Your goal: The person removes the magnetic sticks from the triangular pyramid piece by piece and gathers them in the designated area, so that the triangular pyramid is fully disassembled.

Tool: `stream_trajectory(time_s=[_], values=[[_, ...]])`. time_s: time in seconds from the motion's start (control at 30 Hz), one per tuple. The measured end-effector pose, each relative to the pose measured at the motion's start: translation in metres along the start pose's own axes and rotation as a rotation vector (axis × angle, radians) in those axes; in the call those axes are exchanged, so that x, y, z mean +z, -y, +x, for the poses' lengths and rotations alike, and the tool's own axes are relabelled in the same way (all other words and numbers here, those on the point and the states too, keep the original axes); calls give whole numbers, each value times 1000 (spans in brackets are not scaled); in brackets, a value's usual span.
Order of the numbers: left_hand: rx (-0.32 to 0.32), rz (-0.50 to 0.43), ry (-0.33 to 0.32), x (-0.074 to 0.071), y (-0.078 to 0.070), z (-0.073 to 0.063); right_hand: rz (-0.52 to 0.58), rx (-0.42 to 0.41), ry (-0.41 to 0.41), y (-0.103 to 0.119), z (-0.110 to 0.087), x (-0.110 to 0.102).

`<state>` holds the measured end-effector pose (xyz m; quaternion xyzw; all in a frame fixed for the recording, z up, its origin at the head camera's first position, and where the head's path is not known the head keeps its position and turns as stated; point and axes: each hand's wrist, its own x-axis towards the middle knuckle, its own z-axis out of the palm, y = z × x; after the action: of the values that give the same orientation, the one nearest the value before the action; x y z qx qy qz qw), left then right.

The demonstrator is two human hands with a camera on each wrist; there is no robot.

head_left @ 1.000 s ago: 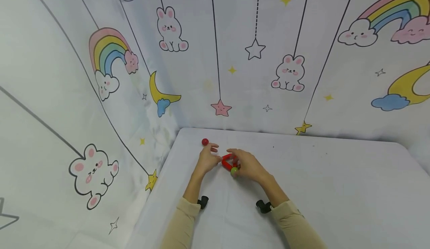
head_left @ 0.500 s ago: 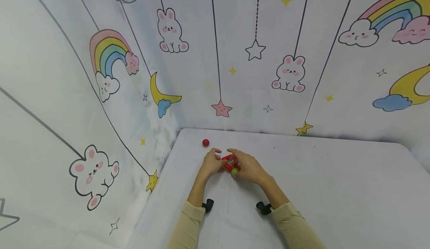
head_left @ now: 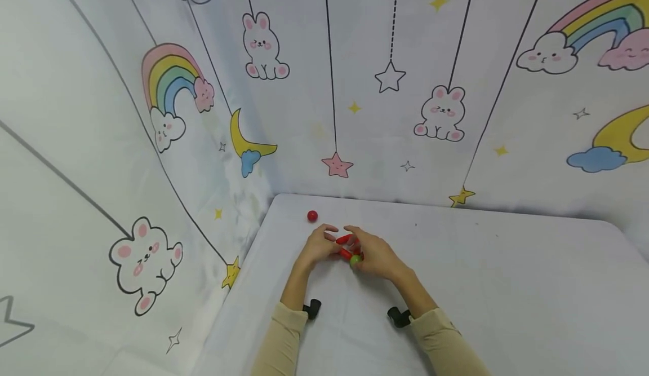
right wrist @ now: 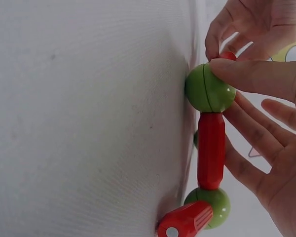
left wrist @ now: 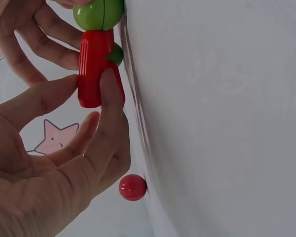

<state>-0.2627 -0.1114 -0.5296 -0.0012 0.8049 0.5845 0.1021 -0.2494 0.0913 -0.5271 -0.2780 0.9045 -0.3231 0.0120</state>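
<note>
My left hand [head_left: 318, 246] pinches a red magnetic rod [left wrist: 90, 74] between thumb and index finger. The rod's other end meets a green ball [right wrist: 209, 89]. On that ball rests the thumb of my right hand [head_left: 374, 255], its fingers curving behind to grip it. From the same ball another red rod [right wrist: 210, 150] runs to a second green ball [right wrist: 218, 210], where a further red rod [right wrist: 187, 219] with a pale end disc is attached. In the head view the hands cover much of this joined figure. A loose red ball [head_left: 312, 216] lies beyond the left hand.
The pieces lie on a white cloth-covered table [head_left: 507, 286], near its far left part. Behind and to the left hang white curtains [head_left: 299, 111] printed with rabbits, stars and rainbows. A black wrist camera [head_left: 312, 309] sits at the left sleeve cuff.
My left hand has moved right and slightly nearer, away from the red ball, and closed in on the red rod. The right hand has stayed at the green ball. The head view has shifted slightly.
</note>
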Motion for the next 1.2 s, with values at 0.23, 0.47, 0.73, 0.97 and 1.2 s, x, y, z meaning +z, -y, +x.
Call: stream_trajectory(time_s=[0.23,0.47,0.73,0.97,1.2], values=[[-3,33,44,-6,-1,-1,2,-1,14,-1,1,2],[4,7,115,-11,-1,-2,16,9,18,-1,2,5],[-10,-52,135,-17,0,-4,45,5,20,-2,2,4],[-28,-60,131,-18,3,-2,36,-28,22,-4,1,4],[-24,-56,124,-19,4,0,28,-28,27,-7,2,6]])
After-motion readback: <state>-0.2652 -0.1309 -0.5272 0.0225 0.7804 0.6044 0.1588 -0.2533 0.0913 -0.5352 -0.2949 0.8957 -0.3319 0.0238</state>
